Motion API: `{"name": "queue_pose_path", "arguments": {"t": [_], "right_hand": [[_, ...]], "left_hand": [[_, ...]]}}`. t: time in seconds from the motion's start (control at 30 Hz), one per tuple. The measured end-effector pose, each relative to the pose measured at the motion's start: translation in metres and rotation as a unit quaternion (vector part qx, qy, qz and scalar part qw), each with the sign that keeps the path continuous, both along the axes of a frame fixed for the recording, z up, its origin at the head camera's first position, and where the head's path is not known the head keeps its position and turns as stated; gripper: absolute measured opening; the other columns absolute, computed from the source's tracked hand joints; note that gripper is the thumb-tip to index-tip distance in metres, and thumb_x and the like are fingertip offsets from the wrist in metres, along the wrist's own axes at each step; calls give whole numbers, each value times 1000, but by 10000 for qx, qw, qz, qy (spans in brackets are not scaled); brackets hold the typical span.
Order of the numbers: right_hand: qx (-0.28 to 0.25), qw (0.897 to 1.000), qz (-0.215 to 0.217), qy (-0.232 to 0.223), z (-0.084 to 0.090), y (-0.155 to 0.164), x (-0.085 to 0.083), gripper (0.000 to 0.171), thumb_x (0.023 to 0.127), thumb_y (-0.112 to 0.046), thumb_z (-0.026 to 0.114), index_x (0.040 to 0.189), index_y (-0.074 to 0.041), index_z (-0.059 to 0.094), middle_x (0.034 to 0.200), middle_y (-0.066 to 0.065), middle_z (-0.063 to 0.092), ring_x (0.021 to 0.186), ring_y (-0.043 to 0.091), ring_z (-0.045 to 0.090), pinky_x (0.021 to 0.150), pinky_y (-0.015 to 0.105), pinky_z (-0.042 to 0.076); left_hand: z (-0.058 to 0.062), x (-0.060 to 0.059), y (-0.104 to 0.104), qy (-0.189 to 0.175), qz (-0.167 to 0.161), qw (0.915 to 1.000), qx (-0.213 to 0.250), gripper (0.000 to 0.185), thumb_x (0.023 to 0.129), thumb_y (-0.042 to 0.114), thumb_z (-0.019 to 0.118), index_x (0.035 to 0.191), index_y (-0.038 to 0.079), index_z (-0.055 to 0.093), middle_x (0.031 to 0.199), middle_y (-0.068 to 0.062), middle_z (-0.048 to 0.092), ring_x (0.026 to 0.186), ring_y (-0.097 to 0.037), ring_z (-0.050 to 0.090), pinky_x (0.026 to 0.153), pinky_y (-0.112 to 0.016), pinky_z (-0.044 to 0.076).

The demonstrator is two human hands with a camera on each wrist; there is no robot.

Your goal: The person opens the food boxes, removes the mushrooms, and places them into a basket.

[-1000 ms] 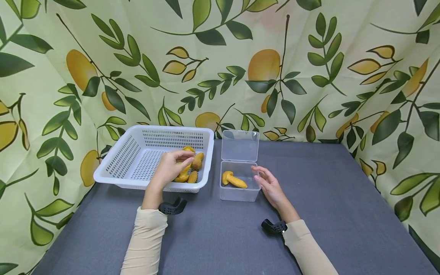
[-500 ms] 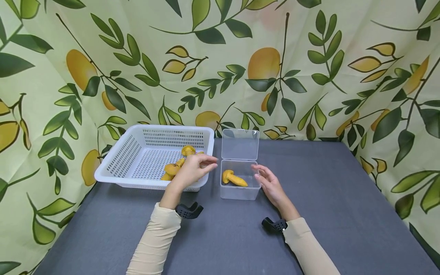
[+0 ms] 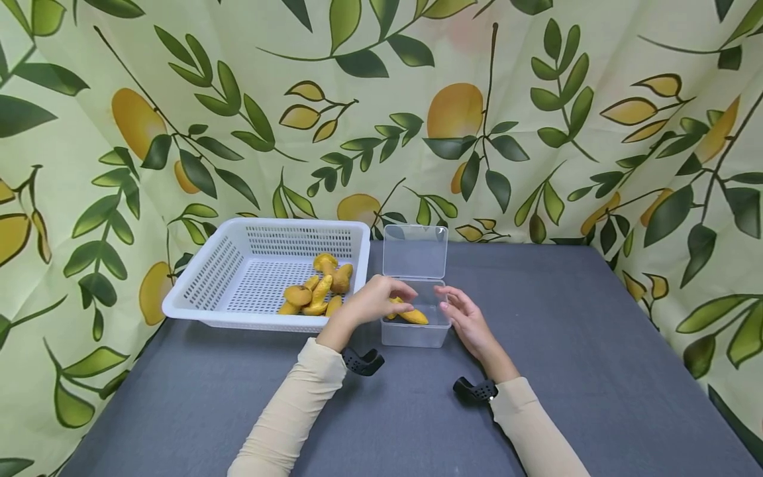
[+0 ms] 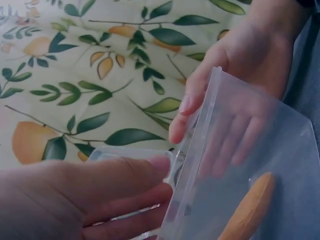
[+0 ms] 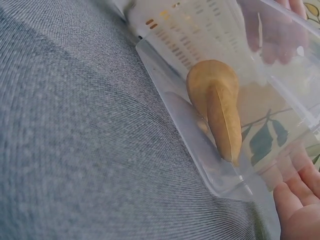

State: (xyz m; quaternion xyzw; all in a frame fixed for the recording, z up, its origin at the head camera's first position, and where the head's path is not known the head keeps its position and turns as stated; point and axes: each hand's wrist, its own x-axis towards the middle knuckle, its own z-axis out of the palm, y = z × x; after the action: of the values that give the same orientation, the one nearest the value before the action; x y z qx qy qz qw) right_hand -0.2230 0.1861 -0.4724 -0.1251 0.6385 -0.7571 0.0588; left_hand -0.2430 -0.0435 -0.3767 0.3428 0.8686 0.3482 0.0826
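Observation:
My left hand [image 3: 377, 299] reaches over the left rim of a small clear plastic box [image 3: 414, 336], fingers loosely bent. No thing shows between the thumb and fingers of my left hand [image 4: 120, 185] in the left wrist view. A yellow-brown mushroom [image 3: 415, 317] lies in the box, its cap partly covered by that hand in the head view; cap and stem of this mushroom [image 5: 220, 100] both show in the right wrist view. My right hand [image 3: 467, 319] rests at the box's right side, fingers relaxed along the wall and fingertips at the rim.
A white perforated basket [image 3: 238, 320] stands left of the box, with several mushrooms [image 3: 322, 289] at its right end. The box's clear lid [image 3: 415, 250] stands upright behind it. A leaf-patterned cloth [image 3: 381, 99] hangs behind the grey table [image 3: 536, 305].
My left hand has moved right, from above the mushrooms in the basket to over the box. My right hand stays at the box's side, and the box has not moved.

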Motion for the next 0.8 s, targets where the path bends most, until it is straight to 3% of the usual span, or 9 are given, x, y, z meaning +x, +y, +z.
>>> {"name": "queue_pose_path", "arguments": {"t": [0.2, 0.3, 0.47, 0.8], "right_hand": [[25, 10000, -12, -8, 3, 0, 1, 25, 98, -15, 51, 123, -22, 54, 128, -23, 52, 125, -7, 42, 123, 56, 12], [7, 10000, 6, 7, 2, -1, 1, 25, 98, -14, 51, 122, -22, 54, 128, -23, 52, 125, -6, 40, 122, 64, 5], [-10, 10000, -36, 40, 1, -3, 2, 25, 98, -14, 51, 121, -22, 55, 127, -22, 53, 124, -2, 42, 121, 64, 6], [-47, 10000, -43, 41, 1, -4, 1, 25, 98, -13, 51, 121, -22, 56, 129, -20, 53, 125, -1, 42, 122, 61, 9]], "left_hand": [[1, -8, 13, -99, -131, 9989, -434, 28, 88, 12, 69, 113, 0, 70, 113, -17, 72, 105, -26, 69, 94, -37, 57], [0, -11, 21, -222, -201, 9969, -722, 29, 87, 13, 71, 113, 0, 70, 112, -16, 73, 102, -24, 70, 91, -31, 58], [-6, -16, 32, -547, -241, 9935, -964, 31, 85, 11, 73, 113, -1, 69, 111, -15, 73, 99, -22, 69, 87, -27, 58], [-16, -19, 38, -384, 169, 9904, -1318, 30, 85, 11, 73, 113, 3, 70, 113, -10, 73, 104, -22, 68, 93, -31, 56]]}}
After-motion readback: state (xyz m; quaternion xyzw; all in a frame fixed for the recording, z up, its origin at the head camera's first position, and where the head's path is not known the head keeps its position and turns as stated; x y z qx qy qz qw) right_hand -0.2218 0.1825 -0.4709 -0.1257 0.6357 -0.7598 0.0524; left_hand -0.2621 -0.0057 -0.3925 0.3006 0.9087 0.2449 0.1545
